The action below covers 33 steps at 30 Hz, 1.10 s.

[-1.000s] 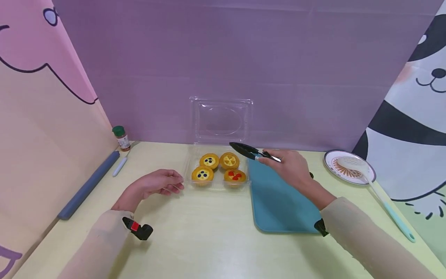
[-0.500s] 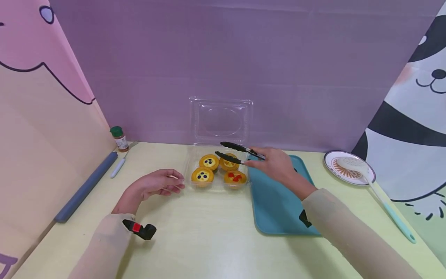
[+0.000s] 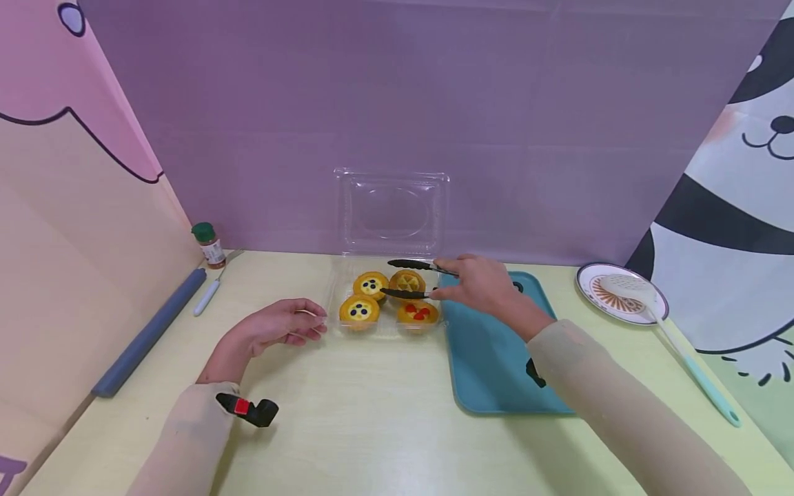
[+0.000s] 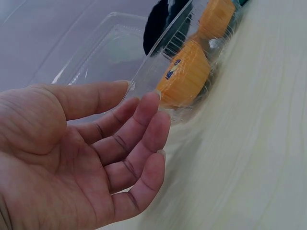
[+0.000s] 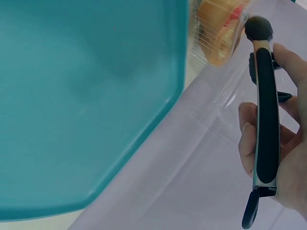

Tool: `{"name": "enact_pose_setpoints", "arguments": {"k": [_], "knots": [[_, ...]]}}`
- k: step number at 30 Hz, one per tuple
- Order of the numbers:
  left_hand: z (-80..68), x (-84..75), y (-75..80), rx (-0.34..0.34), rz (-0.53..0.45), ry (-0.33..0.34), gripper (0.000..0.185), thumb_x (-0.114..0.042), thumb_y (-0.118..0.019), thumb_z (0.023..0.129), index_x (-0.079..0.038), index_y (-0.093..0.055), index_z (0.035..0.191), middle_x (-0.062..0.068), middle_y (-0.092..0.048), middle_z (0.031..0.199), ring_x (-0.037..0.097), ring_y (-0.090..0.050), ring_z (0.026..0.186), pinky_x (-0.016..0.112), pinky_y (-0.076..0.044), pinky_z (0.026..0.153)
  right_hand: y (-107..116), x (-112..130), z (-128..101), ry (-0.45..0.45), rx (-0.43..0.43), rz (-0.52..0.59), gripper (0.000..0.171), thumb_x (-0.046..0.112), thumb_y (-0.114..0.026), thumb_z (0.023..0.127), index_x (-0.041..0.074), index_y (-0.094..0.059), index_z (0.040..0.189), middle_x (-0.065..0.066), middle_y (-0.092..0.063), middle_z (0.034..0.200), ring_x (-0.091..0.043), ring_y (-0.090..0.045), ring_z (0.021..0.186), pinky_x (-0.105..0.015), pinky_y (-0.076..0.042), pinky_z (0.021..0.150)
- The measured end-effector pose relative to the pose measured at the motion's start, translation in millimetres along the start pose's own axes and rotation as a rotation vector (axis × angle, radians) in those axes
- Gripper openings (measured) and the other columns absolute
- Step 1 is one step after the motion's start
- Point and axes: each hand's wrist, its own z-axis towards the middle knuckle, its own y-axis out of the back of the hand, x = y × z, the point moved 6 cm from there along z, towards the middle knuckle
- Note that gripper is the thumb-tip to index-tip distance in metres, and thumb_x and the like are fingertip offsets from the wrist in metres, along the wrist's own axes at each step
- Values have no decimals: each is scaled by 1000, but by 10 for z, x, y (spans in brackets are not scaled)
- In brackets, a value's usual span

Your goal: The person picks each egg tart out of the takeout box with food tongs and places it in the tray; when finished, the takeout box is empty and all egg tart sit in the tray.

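Observation:
A clear plastic clamshell box [image 3: 384, 333], its lid [image 3: 392, 213] raised at the back, holds several egg tarts. Two carry blue dots [image 3: 359, 312], one red pieces [image 3: 418, 313], and one a yellow wedge pattern [image 3: 407, 278]. At the box's left edge my left hand [image 3: 281, 324] pinches the rim, thumb above and fingertips below, as the left wrist view [image 4: 110, 139] shows. My right hand [image 3: 480, 282] grips black-tipped tongs [image 5: 266, 115] from the right. Their spread tips straddle the wedge-topped tart, one behind it and one across its front.
A blue tray [image 3: 496, 358] lies right of the box, beneath my right forearm. Farther right, a slotted spatula [image 3: 701, 375] leans on a patterned plate [image 3: 611, 317]. At left are a rolling pin-like blue rod [image 3: 149, 334], a green-capped jar [image 3: 209, 246] and a white-handled tool [image 3: 207, 296].
My right hand has moved left and a little forward, and the tongs have spread from nearly closed to wide around the wedge-topped tart. My left hand has stayed at the box's edge.

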Motion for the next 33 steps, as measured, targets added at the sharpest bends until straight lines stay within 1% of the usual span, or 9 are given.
{"name": "enact_pose_setpoints", "arguments": {"k": [3, 5, 10, 14, 18, 21, 25, 28, 33], "knots": [[-1, -15, -2, -3, 6, -1, 42, -22, -55, 102, 4, -47, 134, 18, -66, 125, 19, -65, 102, 33, -53, 89, 12, 40, 33, 35, 33, -35, 72, 60, -73, 82, 28, -55, 144, -11, -63, 137, -27, -66, 111, -28, -44, 50], [-8, -8, -3, -7, 8, 0, 42, -22, -55, 102, 4, -47, 134, 18, -66, 124, 19, -65, 101, 33, -53, 89, 10, 76, 60, 54, 52, -65, 73, 60, -73, 82, 28, -55, 145, -10, -63, 138, -28, -65, 114, -28, -43, 50], [-4, -3, -11, -10, 16, 0, 42, -23, -55, 102, 4, -48, 134, 17, -66, 124, 19, -65, 102, 33, -53, 89, 15, 143, 124, 73, 82, -117, 74, 60, -73, 82, 28, -54, 145, -9, -64, 135, -27, -66, 110, -30, -42, 48], [3, -9, -6, -13, 16, 1, 41, -22, -55, 102, 3, -48, 135, 17, -66, 125, 20, -65, 103, 33, -53, 89, 5, 179, 182, 60, 111, -124, 75, 60, -73, 82, 29, -52, 147, -8, -64, 135, -27, -65, 111, -32, -46, 52], [6, 3, 3, -18, 12, 8, 40, -23, -56, 102, 1, -49, 134, 14, -67, 124, 20, -65, 103, 33, -53, 89, -18, 196, 234, 37, 149, -139, 77, 62, -72, 82, 30, -49, 149, -6, -59, 143, -28, -60, 124, -33, -50, 59], [6, 8, 2, -19, 10, 10, 40, -23, -56, 102, 1, -49, 133, 13, -68, 122, 20, -65, 103, 32, -53, 88, -18, 198, 249, 25, 170, -144, 79, 64, -71, 82, 32, -47, 150, -6, -57, 146, -29, -59, 127, -33, -48, 58], [10, 14, -1, -23, 8, 11, 39, -23, -56, 102, 1, -49, 133, 13, -67, 122, 19, -65, 102, 32, -53, 88, -13, 208, 255, 23, 173, -143, 80, 64, -72, 81, 31, -47, 150, -7, -57, 145, -30, -60, 124, -33, -48, 56], [7, 9, -8, -27, 9, 10, 39, -22, -55, 102, 1, -49, 133, 14, -67, 123, 19, -65, 102, 33, -53, 89, -17, 214, 253, 27, 172, -152, 81, 66, -71, 81, 31, -47, 150, -8, -58, 145, -30, -60, 123, -36, -51, 60], [-6, -15, -11, -32, 12, 9, 38, -22, -54, 103, 1, -50, 132, 12, -68, 121, 20, -65, 102, 33, -53, 89, -30, 204, 263, 22, 166, -170, 84, 69, -68, 81, 33, -42, 152, -9, -58, 144, -30, -61, 121, -43, -55, 74]]}}
